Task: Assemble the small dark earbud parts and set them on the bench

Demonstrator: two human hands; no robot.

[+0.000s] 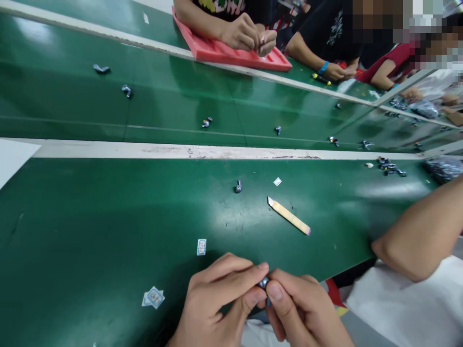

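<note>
A: What is held at the near edge of the surface (pixel 90 217)?

B: A small metal part (pixel 264 282) is pinched between the fingertips of the left hand (pixel 213 303) and the right hand (pixel 300 308). Both hands are pressed together around it, thumbs on top, just off the green surface's near edge. Most of the part is hidden by the fingers, so its shape cannot be told.

A: How is such a pinch best kept?

B: As a judgement, the part is best gripped close to the fingertips and kept low over the surface, so that a slip is caught there and not lost over the edge.

A: What else is seen around it?

B: A blade with a taped wooden handle (pixel 289 217) is lying well apart from the hands, its sharp end pointed away. A loose metal piece (pixel 238 186) is seen beyond it, a small label (pixel 201 246) nearer, and two more labels (pixel 154 297) to the left. More metal pieces (pixel 390 166) are scattered at the far right.

A: Is anything in the way?

B: A neighbour's forearm (pixel 419 241) is resting on the surface at the right. Across the belt, another person's hands (pixel 249 34) are busy over a red tray (pixel 231 53). Nothing is placed between the hands and the blade.
</note>
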